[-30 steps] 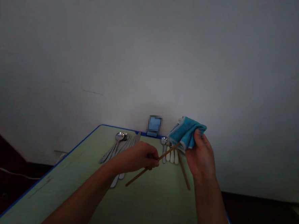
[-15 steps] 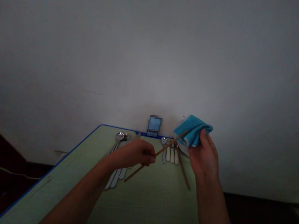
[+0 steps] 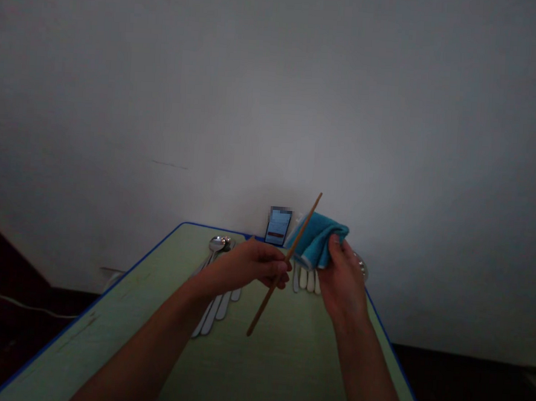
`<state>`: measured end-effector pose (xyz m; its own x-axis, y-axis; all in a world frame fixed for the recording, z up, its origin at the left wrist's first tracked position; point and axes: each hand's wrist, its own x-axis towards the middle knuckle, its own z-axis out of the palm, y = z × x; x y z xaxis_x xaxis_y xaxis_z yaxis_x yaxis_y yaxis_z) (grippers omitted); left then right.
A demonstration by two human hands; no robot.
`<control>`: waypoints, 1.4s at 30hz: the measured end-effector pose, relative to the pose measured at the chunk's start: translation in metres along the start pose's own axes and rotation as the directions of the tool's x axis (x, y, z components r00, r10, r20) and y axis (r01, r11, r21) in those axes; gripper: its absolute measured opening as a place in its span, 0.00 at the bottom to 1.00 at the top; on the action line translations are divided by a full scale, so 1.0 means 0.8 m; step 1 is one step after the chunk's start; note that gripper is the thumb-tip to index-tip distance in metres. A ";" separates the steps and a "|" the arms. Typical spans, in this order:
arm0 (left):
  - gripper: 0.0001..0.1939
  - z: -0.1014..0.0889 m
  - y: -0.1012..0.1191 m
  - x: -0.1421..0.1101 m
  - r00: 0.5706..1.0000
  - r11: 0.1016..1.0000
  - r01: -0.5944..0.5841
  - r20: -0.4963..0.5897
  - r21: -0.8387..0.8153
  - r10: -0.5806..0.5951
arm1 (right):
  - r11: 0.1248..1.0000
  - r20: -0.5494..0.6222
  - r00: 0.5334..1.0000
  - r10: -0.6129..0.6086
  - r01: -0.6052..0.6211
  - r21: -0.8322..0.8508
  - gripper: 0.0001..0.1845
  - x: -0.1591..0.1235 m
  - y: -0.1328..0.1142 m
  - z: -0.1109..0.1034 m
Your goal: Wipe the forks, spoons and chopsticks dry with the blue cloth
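Observation:
My left hand (image 3: pixel 264 265) pinches a wooden chopstick (image 3: pixel 264 309) near its middle, above the table. The stick slants, its upper end farther away and to the right. Beside it, my right hand (image 3: pixel 343 274) grips a folded blue cloth (image 3: pixel 318 237) with pale edging. The chopstick's upper part passes in front of the cloth's left side; whether they touch I cannot tell. Under my left arm lie several metal pieces of cutlery, among them a spoon (image 3: pixel 217 243), partly hidden. Several white-handled utensils (image 3: pixel 311 282) lie below the cloth, their heads covered by it.
A phone (image 3: pixel 278 226) leans upright at the table's far edge, against the wall (image 3: pixel 256 103). Part of a round metal item (image 3: pixel 361 267) shows behind my right hand. The pale green table (image 3: pixel 257 375) has a blue rim. A white cable (image 3: pixel 25 310) runs at left.
My right hand and the cloth have moved left, toward the chopstick. The chopstick has tilted steeper in my left hand. The other stick on the table is now hidden from sight.

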<state>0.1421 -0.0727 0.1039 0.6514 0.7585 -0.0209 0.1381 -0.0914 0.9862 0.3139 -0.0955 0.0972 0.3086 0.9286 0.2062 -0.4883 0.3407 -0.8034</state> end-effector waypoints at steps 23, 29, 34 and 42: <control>0.10 0.016 0.000 0.008 0.987 0.998 -0.062 -0.151 0.006 0.062 | 0.942 0.213 0.970 0.120 -0.043 -0.332 0.18 -0.018 0.017 0.006; 0.11 0.018 -0.005 0.009 0.983 0.995 -0.070 -0.167 0.077 0.082 | 0.938 0.222 0.969 0.111 -0.028 -0.347 0.16 -0.020 0.018 0.008; 0.11 0.018 -0.008 0.010 0.981 0.987 -0.070 -0.171 0.146 0.095 | 0.931 0.231 0.969 0.093 -0.002 -0.365 0.14 -0.020 0.018 0.009; 0.12 0.013 0.000 0.004 0.990 0.959 -0.036 -0.124 0.283 0.074 | 0.896 0.236 0.970 0.058 0.054 -0.440 0.13 -0.019 0.019 0.008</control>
<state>0.1517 -0.0771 0.1024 0.5624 0.8237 0.0723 0.3198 -0.2973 0.8996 0.2967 -0.1038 0.0851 0.0788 0.9552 0.2852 -0.0618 0.2903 -0.9550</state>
